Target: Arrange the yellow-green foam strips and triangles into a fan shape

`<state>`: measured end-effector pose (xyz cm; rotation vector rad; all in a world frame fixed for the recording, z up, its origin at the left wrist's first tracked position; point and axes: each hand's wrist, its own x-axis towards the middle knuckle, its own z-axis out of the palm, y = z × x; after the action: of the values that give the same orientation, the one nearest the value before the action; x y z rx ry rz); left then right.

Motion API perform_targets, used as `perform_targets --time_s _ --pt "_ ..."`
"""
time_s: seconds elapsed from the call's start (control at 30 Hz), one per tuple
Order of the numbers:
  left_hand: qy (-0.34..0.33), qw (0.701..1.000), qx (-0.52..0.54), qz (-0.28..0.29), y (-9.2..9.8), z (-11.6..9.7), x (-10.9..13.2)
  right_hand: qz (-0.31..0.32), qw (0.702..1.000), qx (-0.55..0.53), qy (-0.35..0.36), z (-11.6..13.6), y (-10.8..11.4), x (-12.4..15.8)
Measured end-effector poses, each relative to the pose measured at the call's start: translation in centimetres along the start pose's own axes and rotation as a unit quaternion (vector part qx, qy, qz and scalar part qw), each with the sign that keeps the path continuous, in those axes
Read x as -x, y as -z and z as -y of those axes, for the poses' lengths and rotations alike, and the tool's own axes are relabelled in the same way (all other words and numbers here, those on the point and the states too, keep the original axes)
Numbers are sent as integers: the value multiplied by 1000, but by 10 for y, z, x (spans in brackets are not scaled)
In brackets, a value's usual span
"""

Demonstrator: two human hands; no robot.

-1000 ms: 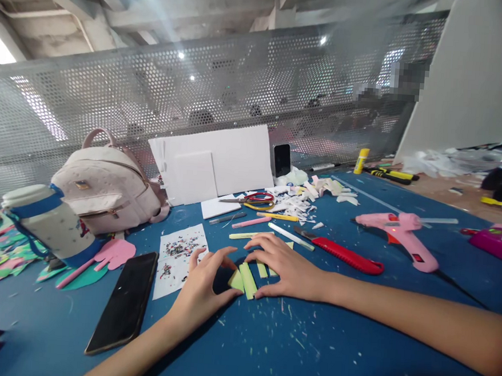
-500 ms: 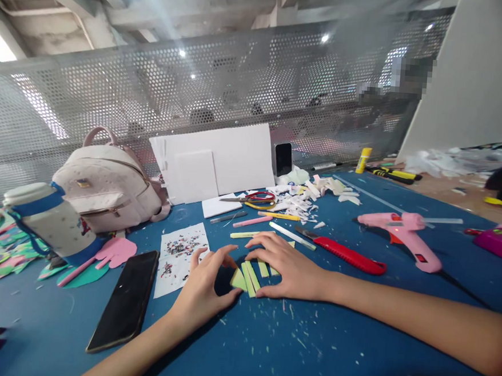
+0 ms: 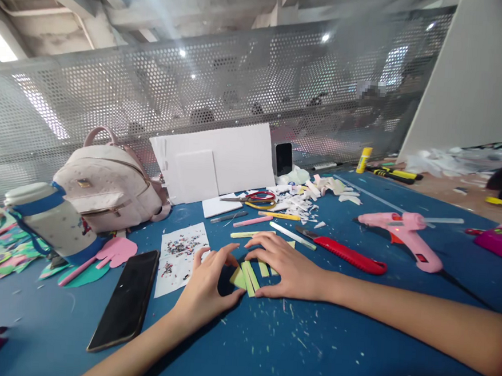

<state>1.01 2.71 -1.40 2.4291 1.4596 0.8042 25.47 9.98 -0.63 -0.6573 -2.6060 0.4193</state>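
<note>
Several pale green strips (image 3: 251,278), apparently foam or card, lie close together on the blue table between my hands. My left hand (image 3: 210,279) is at their left side, fingers apart and curved, its thumb tip at the lower edge of the strips. From the right, my right hand (image 3: 290,268) arches over more green pieces (image 3: 263,269) with thumb and fingers spread. Its thumb tip meets the nearest strip's lower end. Neither hand closes round anything. Behind the fingers lie a pale yellow stick (image 3: 243,234) and a white stick (image 3: 293,235). My right fingers partly hide the green pieces.
A red utility knife (image 3: 349,255) and a pink glue gun (image 3: 403,230) lie to the right. Leftward are a black phone (image 3: 125,299), a sheet with small bits (image 3: 175,283), a bottle (image 3: 54,226) and a backpack (image 3: 109,181). Scissors (image 3: 250,199) lie behind, near paper scraps (image 3: 297,202).
My left hand has shifted very slightly to the right, its thumb nearer the strips. My right hand and the green pieces look almost unmoved.
</note>
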Motion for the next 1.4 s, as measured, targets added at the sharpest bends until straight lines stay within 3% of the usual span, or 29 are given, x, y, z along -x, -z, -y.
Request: perform_targets --time_s 0.73,1.07,1.4 --pt "10 1000 -13 -5 0 0 7 -8 1000 10 6 -2 1 2" --pt "17 1000 -14 -3 1 1 9 -19 998 63 -19 -23 14 8" --pt "14 1000 -12 2 4 -1 9 -9 997 77 -18 -21 12 9"
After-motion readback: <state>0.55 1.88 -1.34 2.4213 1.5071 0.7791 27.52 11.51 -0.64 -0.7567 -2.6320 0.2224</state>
